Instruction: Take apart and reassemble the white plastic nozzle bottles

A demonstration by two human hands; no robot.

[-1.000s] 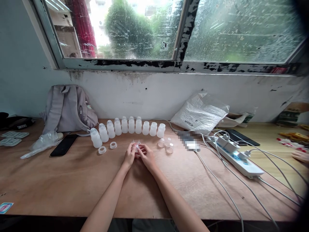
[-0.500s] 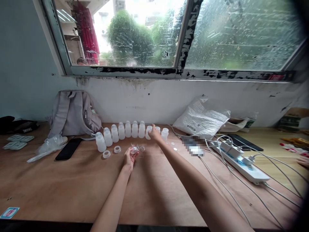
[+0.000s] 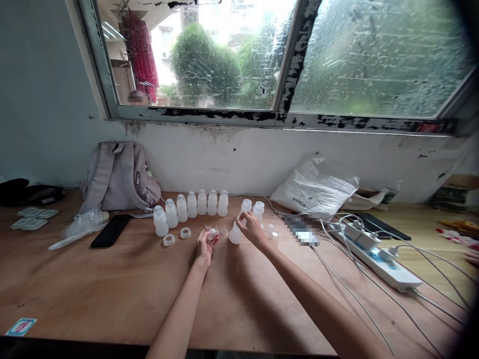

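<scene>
My right hand [image 3: 250, 227] is closed around the neck of a frosted white baby bottle [image 3: 235, 235], which stands off the row and nearer to me. In the fingers of my left hand [image 3: 204, 249] is a white collar ring with a clear part [image 3: 213, 233]; its details are too small to tell. Just right of that hand lies a clear ring-shaped piece [image 3: 223, 233]. Several capped bottles [image 3: 181, 208] stand in a curved row at the left. Two uncapped bottles [image 3: 258, 211] stand behind my right hand. Two white collar rings [image 3: 168, 240] lie before the row.
Small white discs [image 3: 275, 235] lie right of my right hand. Farther right are a power strip [image 3: 389, 269] with trailing cables and a silver plastic mailer [image 3: 314, 187]. A black phone [image 3: 111, 231], clear plastic bag [image 3: 80, 227] and grey backpack [image 3: 119, 179] occupy the left.
My right hand has drawn one bottle out of the row towards me and close to my left hand, leaving a gap. My left hand keeps its hold on the collar ring. The view has shifted slightly.
</scene>
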